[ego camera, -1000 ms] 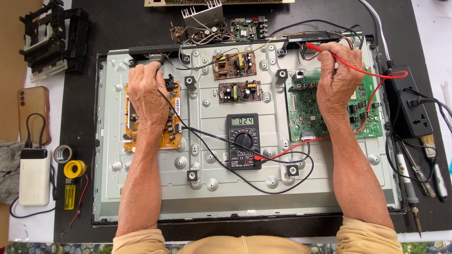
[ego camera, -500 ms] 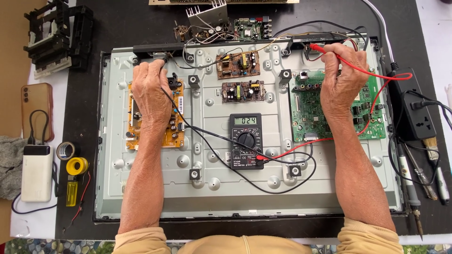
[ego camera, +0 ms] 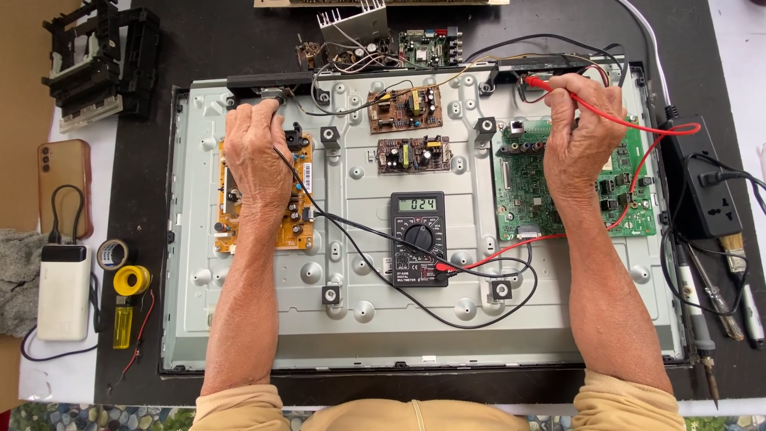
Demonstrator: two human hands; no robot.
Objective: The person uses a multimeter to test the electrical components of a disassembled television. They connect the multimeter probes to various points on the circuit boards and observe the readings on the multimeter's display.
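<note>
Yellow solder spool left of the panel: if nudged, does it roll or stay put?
The yellow solder spool lies flat on its flange, so it probably slides rather than rolls. It looks small but dense, likely heavy for its size. If tipped onto its round rim, it could roll toward the lighter.

Pale grey metal panel on a black desk. At centre, black multimeter with grey display. Toward 9 o'clock, orange-yellow circuit board; toward 3 o'clock, green circuit board. Red probe and red lead at 1 o'clock, black lead left of centre. White power bank, yellow solder spool and yellow lighter at 8 o'clock. Beige sleeves at 6 o'clock.
</note>
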